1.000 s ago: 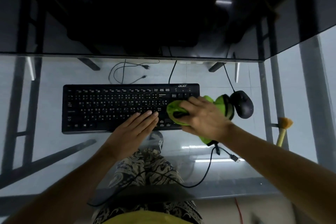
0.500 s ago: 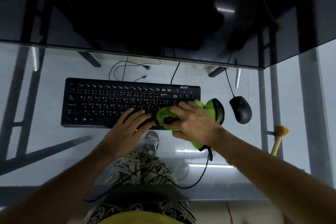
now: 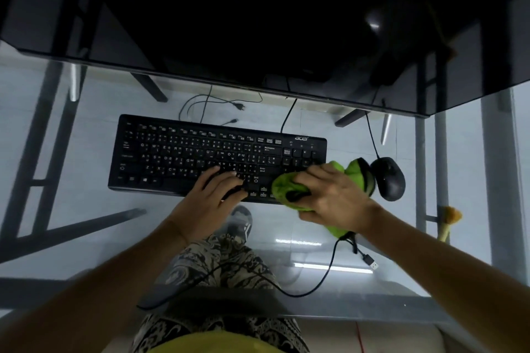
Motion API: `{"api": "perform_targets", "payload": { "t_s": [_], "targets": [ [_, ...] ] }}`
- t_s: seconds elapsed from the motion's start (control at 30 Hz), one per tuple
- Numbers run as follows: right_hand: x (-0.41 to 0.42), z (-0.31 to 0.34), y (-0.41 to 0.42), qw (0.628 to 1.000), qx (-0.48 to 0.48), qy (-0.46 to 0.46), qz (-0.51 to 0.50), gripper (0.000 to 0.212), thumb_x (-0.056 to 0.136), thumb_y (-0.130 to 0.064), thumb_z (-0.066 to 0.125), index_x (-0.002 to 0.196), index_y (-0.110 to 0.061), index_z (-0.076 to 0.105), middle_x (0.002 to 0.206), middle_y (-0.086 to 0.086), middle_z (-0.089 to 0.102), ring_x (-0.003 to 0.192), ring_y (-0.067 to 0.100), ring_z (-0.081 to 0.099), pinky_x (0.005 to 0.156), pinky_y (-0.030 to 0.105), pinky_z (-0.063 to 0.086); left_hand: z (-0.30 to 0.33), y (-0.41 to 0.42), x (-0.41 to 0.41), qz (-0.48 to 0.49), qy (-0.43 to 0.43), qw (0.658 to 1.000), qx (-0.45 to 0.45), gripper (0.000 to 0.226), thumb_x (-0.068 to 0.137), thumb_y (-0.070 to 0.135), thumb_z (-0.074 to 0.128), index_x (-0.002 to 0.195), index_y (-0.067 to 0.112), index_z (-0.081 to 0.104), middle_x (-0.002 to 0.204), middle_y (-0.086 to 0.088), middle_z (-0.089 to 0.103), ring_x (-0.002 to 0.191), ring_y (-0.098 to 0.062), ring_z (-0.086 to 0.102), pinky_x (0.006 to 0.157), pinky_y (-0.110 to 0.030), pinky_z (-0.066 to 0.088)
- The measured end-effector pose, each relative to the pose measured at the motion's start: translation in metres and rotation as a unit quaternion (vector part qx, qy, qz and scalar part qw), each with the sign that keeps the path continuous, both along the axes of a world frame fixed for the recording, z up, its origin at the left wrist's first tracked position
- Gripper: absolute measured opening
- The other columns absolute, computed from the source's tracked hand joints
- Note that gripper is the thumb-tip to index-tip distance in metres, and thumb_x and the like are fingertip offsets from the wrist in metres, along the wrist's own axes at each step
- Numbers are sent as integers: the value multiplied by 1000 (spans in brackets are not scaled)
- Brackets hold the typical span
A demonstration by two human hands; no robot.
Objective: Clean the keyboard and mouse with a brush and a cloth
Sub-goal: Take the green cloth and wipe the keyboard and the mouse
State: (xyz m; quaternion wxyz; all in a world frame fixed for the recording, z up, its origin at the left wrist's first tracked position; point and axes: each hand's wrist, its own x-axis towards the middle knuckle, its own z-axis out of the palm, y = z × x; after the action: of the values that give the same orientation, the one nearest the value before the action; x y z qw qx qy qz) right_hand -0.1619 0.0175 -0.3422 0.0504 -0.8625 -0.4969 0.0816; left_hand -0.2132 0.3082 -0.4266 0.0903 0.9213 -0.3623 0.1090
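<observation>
While my left hand (image 3: 213, 193) stays flat on the lower keys, fingers spread to steady the keyboard (image 3: 183, 155), my right hand (image 3: 329, 195) has slid the bunched green cloth (image 3: 289, 189), gripped in curled fingers, back toward the keyboard's right end after half a second further left. I judge the wiping pass is working that corner; the mouse (image 3: 388, 178) waits just beside the cloth on the glass worktop (image 3: 86, 221), the brush (image 3: 448, 222) further right. The keyboard reads "acer".

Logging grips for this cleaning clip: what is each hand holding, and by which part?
Right hand grips the green cloth bunched at its middle. Left hand holds nothing, resting on the keyboard.
</observation>
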Motion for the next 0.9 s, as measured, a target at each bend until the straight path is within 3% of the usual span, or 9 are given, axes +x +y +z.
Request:
{"api": "perform_targets", "payload": {
  "t_s": [0.1, 0.17, 0.37, 0.47, 0.6, 0.73, 0.9],
  "targets": [
    [6, 10, -44, 999, -7, 9, -34, 27, 63, -34, 81, 89, -27, 77, 96, 6, 66, 82, 24, 61, 70, 33, 46, 1, 0, 0, -2, 3, 1000, 9, 39, 79, 12, 63, 115, 13, 51, 122, -11, 45, 119, -28, 44, 115, -46, 17],
    [8, 12, -50, 997, -10, 8, -76, 30, 63, -33, 82, 92, -27, 77, 95, 7, 66, 80, 25, 61, 69, 33, 47, 1, 1, 1, -6, 5, 1000, 12, 33, 84, 13, 55, 117, 14, 50, 123, -11, 44, 120, -29, 44, 116, -46, 15],
    [-2, -2, 35, 999, 29, 5, -43, 31, 73, -42, 69, 100, -29, 75, 101, 3, 64, 88, 24, 59, 75, 36, 49, 2, -1, 1, -4, 1, 1000, 2, 28, 87, 16, 47, 114, 13, 52, 120, -11, 46, 117, -29, 46, 109, -50, 28],
    [14, -1, 30, 991, 34, -3, -129, 36, 73, -38, 72, 108, -29, 72, 104, 7, 64, 91, 27, 60, 78, 41, 53, 2, 0, 1, -4, 1, 1000, 11, 29, 86, 16, 47, 115, 14, 51, 121, -11, 46, 118, -29, 46, 109, -51, 29],
    [35, -1, -2, 947, 46, -33, -315, 36, 72, -28, 75, 108, -22, 73, 91, 10, 62, 77, 30, 59, 67, 41, 56, 1, 0, 1, -1, 5, 1000, 26, 33, 86, 17, 47, 118, 15, 51, 122, -10, 45, 119, -28, 45, 114, -48, 19],
    [25, -2, 40, 945, 27, -62, -320, 30, 74, -34, 73, 102, -22, 74, 91, 9, 61, 78, 28, 57, 67, 37, 51, 4, 2, 1, 1, 16, 999, 36, 34, 86, 16, 47, 120, 14, 51, 123, -10, 45, 119, -28, 45, 115, -47, 16],
    [28, 0, 24, 942, 14, -65, -330, 40, 73, -28, 75, 112, -22, 70, 95, 13, 63, 79, 31, 59, 70, 40, 52, 11, 7, -1, 33, 52, 996, 65, 55, 73, 14, 75, 123, 15, 51, 127, -6, 48, 123, -26, 45, 113, -46, 23]
  ]
}}
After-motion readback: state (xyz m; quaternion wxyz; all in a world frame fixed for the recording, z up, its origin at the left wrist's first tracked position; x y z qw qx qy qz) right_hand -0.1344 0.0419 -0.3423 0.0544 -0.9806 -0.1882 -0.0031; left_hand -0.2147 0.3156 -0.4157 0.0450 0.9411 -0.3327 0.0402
